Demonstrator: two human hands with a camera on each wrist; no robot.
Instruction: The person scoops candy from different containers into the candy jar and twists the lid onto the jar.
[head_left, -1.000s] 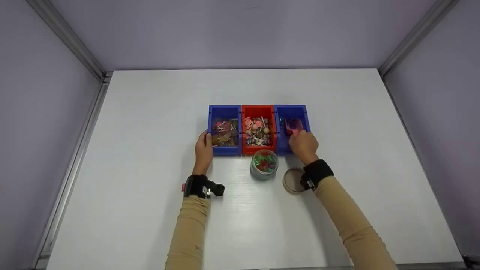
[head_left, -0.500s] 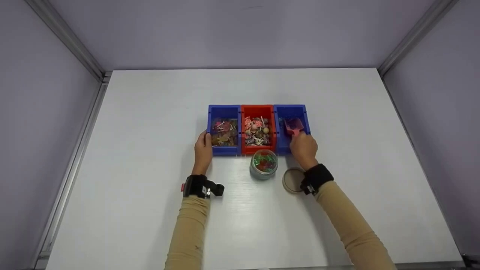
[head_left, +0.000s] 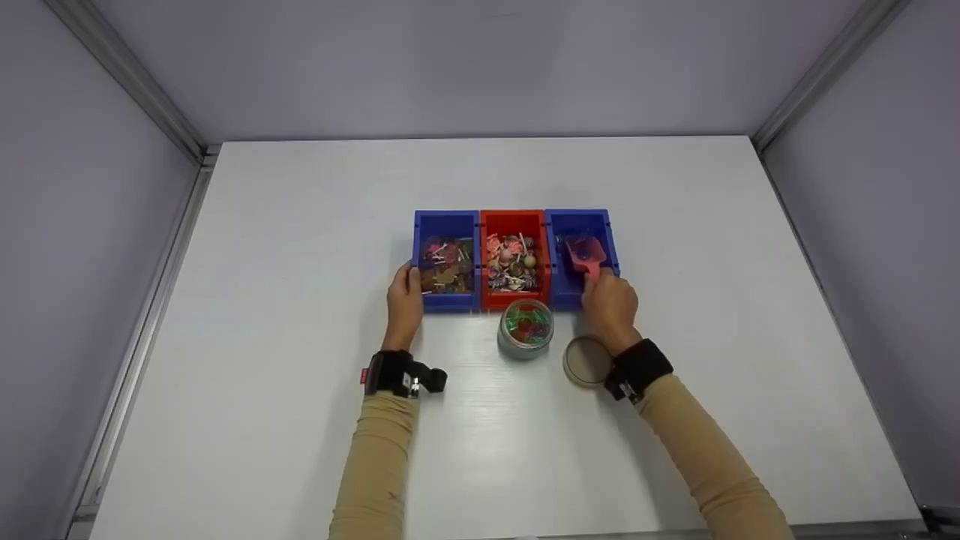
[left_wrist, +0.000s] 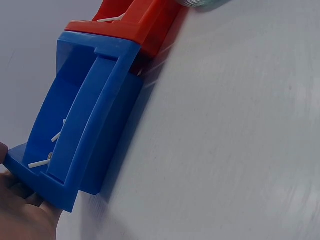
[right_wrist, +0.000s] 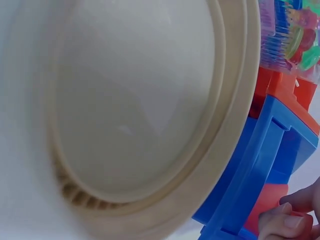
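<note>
At the left end of a joined row of bins, my left hand (head_left: 405,304) grips the side of a blue bin (head_left: 452,301), thumb over its rim in the left wrist view. This bin contains wrapped candies and lollipops. My right hand (head_left: 611,304) holds a pink scoop (head_left: 586,253) by the handle, its bowl inside the right blue bin (head_left: 579,220). A few dark or bluish pieces show beside the scoop. In the right wrist view, fingertips (right_wrist: 292,221) pinch the pink handle, and much of the hand is out of frame.
Between the blue bins sits a red bin (head_left: 514,301) of lollipops. A clear jar (head_left: 517,347) with green and red candies stands just before the row, uncovered. Its round beige-rimmed lid (head_left: 587,361) lies near my right wrist. Walls enclose the white table (head_left: 300,225).
My right hand has drawn back slightly toward me, and the scoop has shifted a little with it, still inside the right bin. My left hand keeps its grip on the left bin.
</note>
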